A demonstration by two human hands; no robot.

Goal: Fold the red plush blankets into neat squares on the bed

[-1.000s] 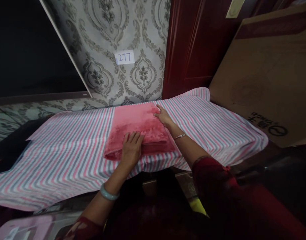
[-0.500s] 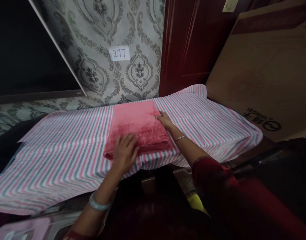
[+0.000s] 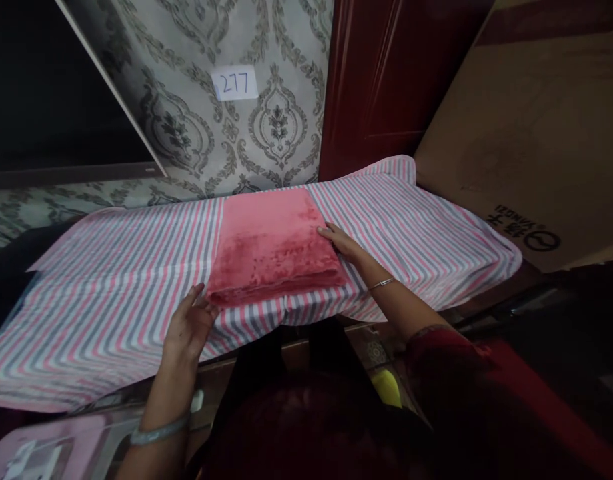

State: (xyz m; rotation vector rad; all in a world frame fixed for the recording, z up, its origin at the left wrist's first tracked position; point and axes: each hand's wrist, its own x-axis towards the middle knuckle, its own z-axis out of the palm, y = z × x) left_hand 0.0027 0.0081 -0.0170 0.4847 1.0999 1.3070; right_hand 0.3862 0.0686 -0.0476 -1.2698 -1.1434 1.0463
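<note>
A folded pink-red plush cloth (image 3: 273,247), with a soft nap and darker brushed patches, lies flat on a striped sheet (image 3: 136,267). Its folded layers show along the near edge. My left hand (image 3: 189,327) is at the cloth's near left corner, thumb raised and fingers apart, the fingertips close to the edge. At the right edge of the cloth, my right hand (image 3: 341,243) lies with its fingers stretched out, the tips touching the side. Neither hand visibly grips the fabric.
The sheet covers a long low surface against a patterned wall (image 3: 186,120). A dark screen (image 3: 61,93) stands at the left. A red door (image 3: 376,80) and a large cardboard box (image 3: 536,133) are at the right. Below are a pink object (image 3: 51,440) and something yellow (image 3: 386,388).
My left hand has moved left off the top of the cloth to its near left corner. My right hand stays at the right edge. The view has tilted slightly down.
</note>
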